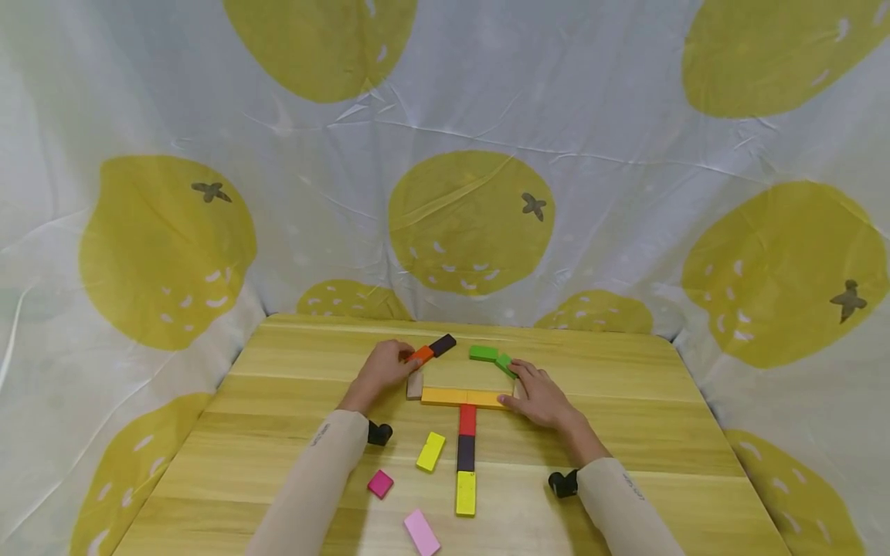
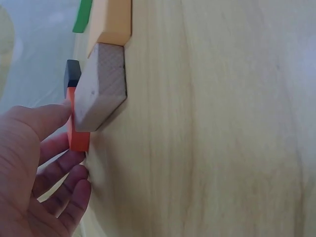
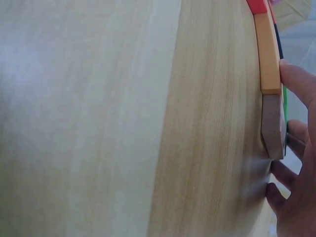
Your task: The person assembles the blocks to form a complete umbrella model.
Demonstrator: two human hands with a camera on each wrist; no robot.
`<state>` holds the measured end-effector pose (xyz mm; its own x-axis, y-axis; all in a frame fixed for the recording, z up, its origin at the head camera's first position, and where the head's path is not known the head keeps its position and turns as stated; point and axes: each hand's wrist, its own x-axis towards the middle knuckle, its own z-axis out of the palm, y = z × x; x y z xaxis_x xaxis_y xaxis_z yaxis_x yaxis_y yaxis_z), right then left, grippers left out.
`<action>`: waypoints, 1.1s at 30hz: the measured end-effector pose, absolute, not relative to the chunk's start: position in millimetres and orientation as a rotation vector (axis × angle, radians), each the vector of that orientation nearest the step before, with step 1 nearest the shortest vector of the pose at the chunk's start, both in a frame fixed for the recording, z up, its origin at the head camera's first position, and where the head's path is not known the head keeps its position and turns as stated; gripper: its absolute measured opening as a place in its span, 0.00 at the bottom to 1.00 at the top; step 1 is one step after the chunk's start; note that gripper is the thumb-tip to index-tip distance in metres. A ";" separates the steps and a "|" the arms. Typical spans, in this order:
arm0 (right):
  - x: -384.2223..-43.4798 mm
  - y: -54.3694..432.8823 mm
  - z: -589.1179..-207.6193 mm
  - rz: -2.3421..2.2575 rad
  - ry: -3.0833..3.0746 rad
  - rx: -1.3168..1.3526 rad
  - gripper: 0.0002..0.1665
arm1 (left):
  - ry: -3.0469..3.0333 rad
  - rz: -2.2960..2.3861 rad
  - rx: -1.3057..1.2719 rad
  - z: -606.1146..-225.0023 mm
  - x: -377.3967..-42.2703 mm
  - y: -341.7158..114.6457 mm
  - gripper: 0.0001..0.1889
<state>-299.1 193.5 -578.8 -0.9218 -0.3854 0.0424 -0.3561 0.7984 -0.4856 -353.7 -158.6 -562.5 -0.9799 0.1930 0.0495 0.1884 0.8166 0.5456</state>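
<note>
My left hand (image 1: 384,369) is at the far left of the block layout and pinches an orange-red block (image 1: 421,354) between thumb and fingers. A dark block (image 1: 443,344) continues from its far end. Just below stands a bare wood block (image 2: 101,89), beside the left end of two orange blocks (image 1: 445,396) in a row. Across the layout, my right hand (image 1: 545,398) has its thumb by the right orange block (image 3: 268,59) and its index fingertip at a green block (image 1: 506,365). Another wood block (image 3: 273,123), largely hidden in the head view, lies between thumb and fingers.
A second green block (image 1: 483,353) lies at the back. Red (image 1: 467,419), dark (image 1: 466,453) and yellow (image 1: 466,494) blocks form a stem toward me. Loose yellow (image 1: 431,452), magenta (image 1: 380,484) and pink (image 1: 422,533) blocks lie left of it. A lemon-print cloth (image 1: 473,224) surrounds the table.
</note>
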 end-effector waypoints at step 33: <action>-300.5 193.6 -586.1 -0.764 2.950 -0.634 0.47 | 2.903 0.793 0.412 -557.5 -364.6 -142.1 0.13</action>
<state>-300.5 193.6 -586.1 -0.9166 -0.3933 0.0721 -0.3789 0.7966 -0.4710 -364.6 -142.1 -557.5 -0.9579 0.2857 -0.0286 0.2314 0.8273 0.5119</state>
